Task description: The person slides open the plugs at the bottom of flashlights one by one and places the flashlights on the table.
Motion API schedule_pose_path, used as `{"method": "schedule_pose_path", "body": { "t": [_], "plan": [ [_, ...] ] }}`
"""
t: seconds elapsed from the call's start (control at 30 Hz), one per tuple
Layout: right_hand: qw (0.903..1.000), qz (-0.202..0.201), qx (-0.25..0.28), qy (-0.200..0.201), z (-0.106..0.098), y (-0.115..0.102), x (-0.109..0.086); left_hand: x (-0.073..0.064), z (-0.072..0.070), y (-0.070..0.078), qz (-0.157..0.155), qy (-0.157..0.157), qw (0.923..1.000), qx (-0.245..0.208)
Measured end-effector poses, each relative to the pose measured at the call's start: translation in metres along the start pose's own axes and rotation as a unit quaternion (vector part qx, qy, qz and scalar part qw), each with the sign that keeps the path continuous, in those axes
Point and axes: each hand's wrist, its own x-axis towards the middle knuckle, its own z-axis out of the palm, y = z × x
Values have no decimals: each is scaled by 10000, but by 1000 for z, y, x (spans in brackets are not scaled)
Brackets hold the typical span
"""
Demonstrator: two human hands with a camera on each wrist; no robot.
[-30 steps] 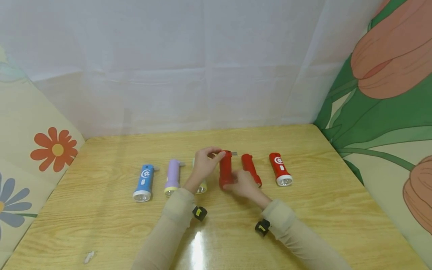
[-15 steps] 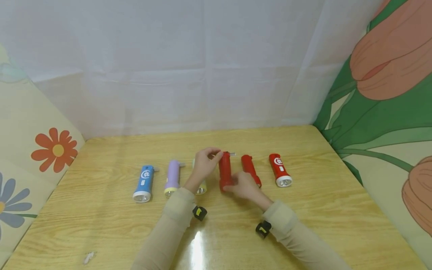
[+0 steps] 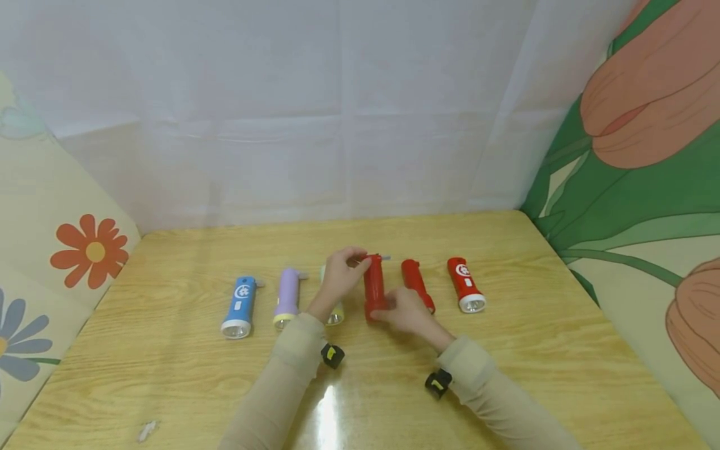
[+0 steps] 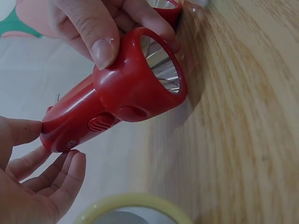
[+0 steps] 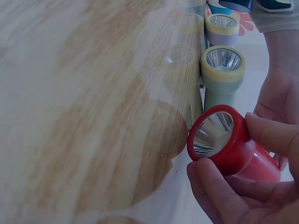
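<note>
A red flashlight [image 3: 374, 289] is held between both hands, its lens end toward the person. Small metal prongs [image 3: 385, 257] stick out sideways at its tail. The left hand [image 3: 340, 275] pinches the tail with thumb and fingertips. My right hand [image 3: 409, 310] grips the head beside the lens rim, thumb on one side and fingers on the other. A ribbed switch [image 4: 101, 122] shows on the body in the left wrist view. In the right wrist view the silvery reflector [image 5: 214, 134] faces the camera, with the rim close over the table.
Left of the held one lie a blue flashlight [image 3: 240, 306], a purple one [image 3: 289, 294] and a pale green one [image 5: 224, 70] partly behind the left hand. To the right are two more red flashlights, one plain [image 3: 414, 278], one white-rimmed [image 3: 466, 284]. A pale scrap [image 3: 148, 430] lies front left.
The held red flashlight has shifted slightly left, its prongs with it. Both hands keep their grip and have barely moved. The other flashlights lie as before.
</note>
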Motion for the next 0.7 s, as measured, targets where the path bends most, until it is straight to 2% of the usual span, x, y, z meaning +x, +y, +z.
{"method": "schedule_pose_path", "body": {
  "t": [0.3, 0.53, 0.7],
  "plan": [
    [9999, 89, -38, 48, 0, 0, 1, 1, 2, -2, -160, -79, 9998, -75],
    [9995, -158, -198, 185, 1, 1, 2, 2, 2, -5, -422, -221, 9989, -42],
    [9987, -268, -344, 270, 2, 2, 3, 3, 3, -6, -484, -310, 9983, 29]
  ]
}}
